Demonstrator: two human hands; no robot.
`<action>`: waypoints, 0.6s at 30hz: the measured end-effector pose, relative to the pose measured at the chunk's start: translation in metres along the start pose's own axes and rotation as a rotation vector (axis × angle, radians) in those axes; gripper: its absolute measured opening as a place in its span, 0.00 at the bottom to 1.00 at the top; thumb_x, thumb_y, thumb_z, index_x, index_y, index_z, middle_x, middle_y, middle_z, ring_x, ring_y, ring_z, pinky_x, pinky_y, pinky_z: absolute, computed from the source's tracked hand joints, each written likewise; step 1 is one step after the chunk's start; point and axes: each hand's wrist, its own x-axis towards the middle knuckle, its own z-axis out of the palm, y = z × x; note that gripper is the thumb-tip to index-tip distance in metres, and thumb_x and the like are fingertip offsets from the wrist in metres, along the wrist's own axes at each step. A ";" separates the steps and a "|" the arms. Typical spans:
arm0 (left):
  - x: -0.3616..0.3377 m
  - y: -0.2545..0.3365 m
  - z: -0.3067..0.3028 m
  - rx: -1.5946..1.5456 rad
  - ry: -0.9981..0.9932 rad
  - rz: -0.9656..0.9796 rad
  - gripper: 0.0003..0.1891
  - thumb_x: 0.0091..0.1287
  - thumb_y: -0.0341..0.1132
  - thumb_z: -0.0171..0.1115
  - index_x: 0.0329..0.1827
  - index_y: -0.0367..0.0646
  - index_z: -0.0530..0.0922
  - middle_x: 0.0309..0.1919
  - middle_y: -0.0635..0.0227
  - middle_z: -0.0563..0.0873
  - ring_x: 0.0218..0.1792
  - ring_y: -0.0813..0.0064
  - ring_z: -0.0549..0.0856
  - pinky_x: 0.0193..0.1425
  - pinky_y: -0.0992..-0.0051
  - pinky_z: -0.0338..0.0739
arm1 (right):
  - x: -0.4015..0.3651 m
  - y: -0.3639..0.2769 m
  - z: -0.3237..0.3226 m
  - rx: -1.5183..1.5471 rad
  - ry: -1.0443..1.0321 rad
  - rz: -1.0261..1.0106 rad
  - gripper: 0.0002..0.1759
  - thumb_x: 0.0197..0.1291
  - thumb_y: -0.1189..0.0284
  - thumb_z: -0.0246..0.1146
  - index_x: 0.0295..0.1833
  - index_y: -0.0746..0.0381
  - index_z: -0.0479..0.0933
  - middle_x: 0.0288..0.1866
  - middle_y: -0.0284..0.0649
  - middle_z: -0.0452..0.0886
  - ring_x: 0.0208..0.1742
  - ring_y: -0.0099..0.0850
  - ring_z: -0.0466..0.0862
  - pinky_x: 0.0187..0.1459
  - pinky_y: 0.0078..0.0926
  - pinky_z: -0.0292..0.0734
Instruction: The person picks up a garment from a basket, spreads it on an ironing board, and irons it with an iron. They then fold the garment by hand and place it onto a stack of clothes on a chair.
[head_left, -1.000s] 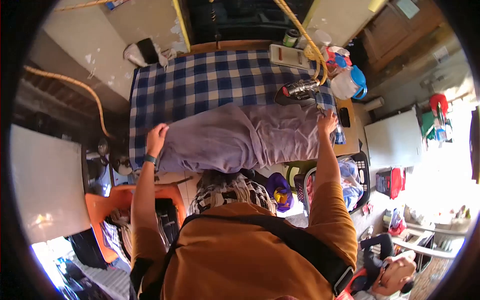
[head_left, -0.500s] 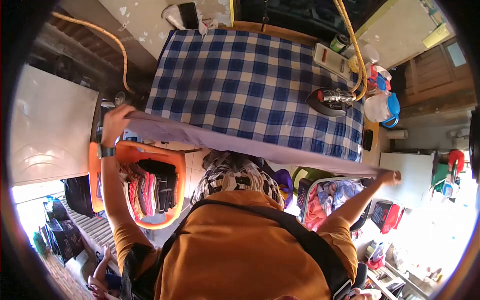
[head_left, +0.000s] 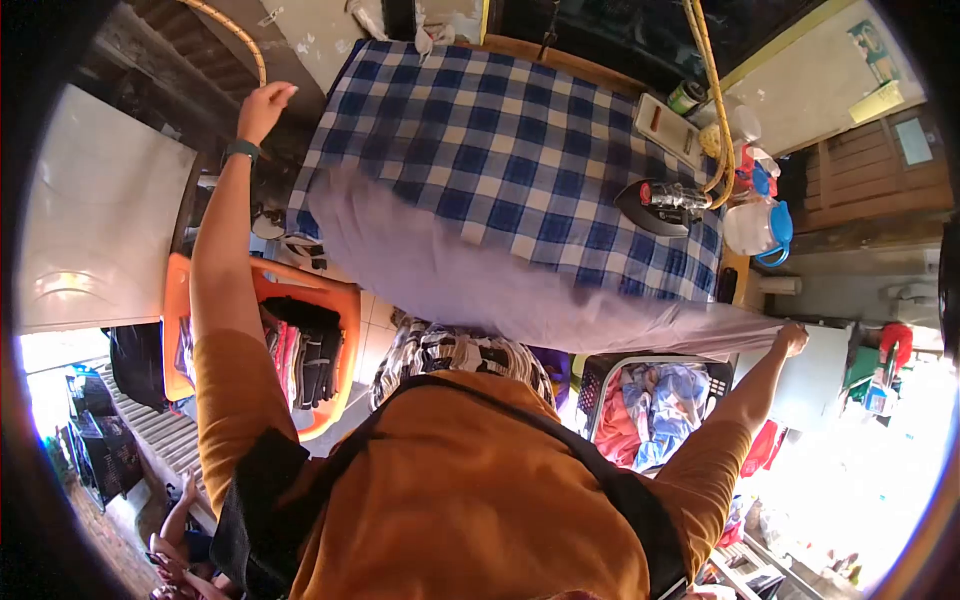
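My left hand (head_left: 264, 108) is raised at the upper left beside a hanging orange cord (head_left: 232, 28), fingers pressed together; what they hold, if anything, is hidden. A greyish-purple cloth (head_left: 470, 285) lies partly across the near side of the blue-and-white checked cover (head_left: 470, 130) and hangs over its front edge. Its left end is on the cover, apart from my left hand. At the right, my right hand (head_left: 790, 340) is closed on the cloth's other end, beyond the cover. A dark iron (head_left: 655, 208) rests on the cover's right part.
An orange chair (head_left: 345, 330) with folded clothes is at the left, below the cover. A dark basket (head_left: 720, 372) of crumpled clothes stands at the right. A jug with a blue lid (head_left: 755, 228) is beside the cover. Another person's arm (head_left: 178, 515) shows at the lower left.
My left hand has gone up and slightly right, away from the cloth's left end, which now lies on the cover. My right hand keeps its grip. The cloth spreads wider and the view has shifted a little.
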 end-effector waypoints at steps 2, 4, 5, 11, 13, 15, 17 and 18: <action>-0.002 0.007 0.030 -0.174 -0.141 0.055 0.14 0.66 0.43 0.59 0.40 0.40 0.80 0.26 0.65 0.83 0.28 0.75 0.82 0.35 0.74 0.74 | -0.003 0.000 0.002 0.045 0.066 -0.072 0.16 0.59 0.63 0.54 0.46 0.60 0.80 0.46 0.42 0.83 0.51 0.40 0.81 0.54 0.37 0.74; -0.030 0.040 0.062 -0.219 -0.336 0.068 0.13 0.62 0.43 0.62 0.35 0.41 0.80 0.27 0.66 0.84 0.30 0.76 0.81 0.36 0.73 0.75 | -0.016 -0.005 -0.002 0.191 0.140 -0.133 0.16 0.60 0.63 0.56 0.46 0.59 0.80 0.47 0.41 0.83 0.51 0.39 0.81 0.54 0.37 0.74; -0.056 0.063 0.077 -0.162 -0.504 -0.020 0.12 0.60 0.42 0.65 0.33 0.41 0.79 0.29 0.66 0.84 0.32 0.75 0.82 0.38 0.73 0.75 | -0.008 0.002 0.004 0.147 0.156 -0.143 0.16 0.61 0.60 0.57 0.46 0.59 0.80 0.48 0.42 0.82 0.50 0.41 0.81 0.52 0.36 0.74; -0.153 0.212 0.159 -0.782 -0.764 0.302 0.11 0.66 0.37 0.60 0.47 0.40 0.79 0.41 0.65 0.85 0.44 0.75 0.84 0.50 0.73 0.78 | -0.170 -0.109 -0.190 0.588 -0.121 -0.991 0.09 0.66 0.72 0.57 0.47 0.66 0.76 0.36 0.38 0.79 0.37 0.25 0.76 0.43 0.19 0.72; -0.147 0.308 0.144 -1.005 -0.686 0.469 0.14 0.67 0.37 0.60 0.52 0.40 0.77 0.45 0.64 0.85 0.47 0.73 0.84 0.53 0.74 0.77 | -0.247 -0.145 -0.249 0.664 -0.177 -1.128 0.08 0.62 0.71 0.62 0.43 0.63 0.80 0.35 0.38 0.82 0.33 0.21 0.78 0.37 0.19 0.74; -0.151 0.397 0.131 -1.306 -0.488 0.658 0.18 0.66 0.38 0.62 0.55 0.40 0.75 0.44 0.64 0.85 0.45 0.74 0.84 0.50 0.76 0.78 | -0.307 -0.171 -0.281 0.665 -0.208 -1.289 0.06 0.58 0.75 0.64 0.41 0.61 0.80 0.35 0.38 0.84 0.31 0.23 0.81 0.34 0.21 0.76; -0.161 0.446 0.113 -1.424 -0.347 0.771 0.19 0.65 0.39 0.63 0.56 0.40 0.74 0.42 0.65 0.86 0.42 0.75 0.85 0.47 0.77 0.78 | -0.346 -0.189 -0.291 0.719 -0.114 -1.442 0.06 0.56 0.75 0.65 0.40 0.59 0.81 0.35 0.37 0.84 0.30 0.28 0.83 0.31 0.22 0.77; -0.165 0.457 0.104 -1.437 -0.709 0.684 0.19 0.64 0.40 0.64 0.54 0.40 0.75 0.37 0.67 0.86 0.39 0.78 0.84 0.43 0.78 0.78 | -0.356 -0.196 -0.292 0.734 -0.031 -1.487 0.06 0.55 0.75 0.66 0.40 0.57 0.82 0.35 0.36 0.84 0.30 0.31 0.84 0.30 0.23 0.77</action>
